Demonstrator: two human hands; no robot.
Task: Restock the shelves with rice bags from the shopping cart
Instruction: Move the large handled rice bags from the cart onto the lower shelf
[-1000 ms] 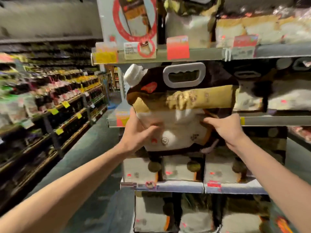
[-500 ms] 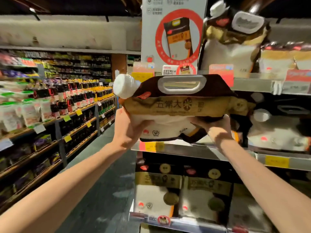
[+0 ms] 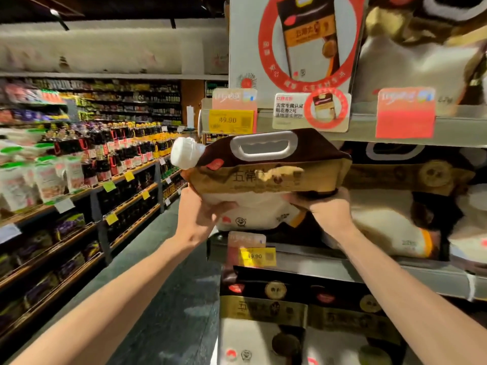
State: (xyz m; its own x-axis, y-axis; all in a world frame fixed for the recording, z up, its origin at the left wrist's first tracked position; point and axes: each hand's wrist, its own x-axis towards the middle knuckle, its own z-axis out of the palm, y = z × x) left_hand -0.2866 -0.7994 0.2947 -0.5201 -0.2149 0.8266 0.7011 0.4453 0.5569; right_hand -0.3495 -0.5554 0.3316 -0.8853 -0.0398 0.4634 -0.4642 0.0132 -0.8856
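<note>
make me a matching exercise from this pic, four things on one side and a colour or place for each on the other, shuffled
Things
1. cap
2. handle
3. upper price tag
4. left hand

Colour or place
a. yellow, above the bag
b. grips the bag's lower left
c. white, at the bag's top left corner
d. grey, set in the bag's dark top

Pairs: 1-c, 2-d, 3-a, 4-b
</note>
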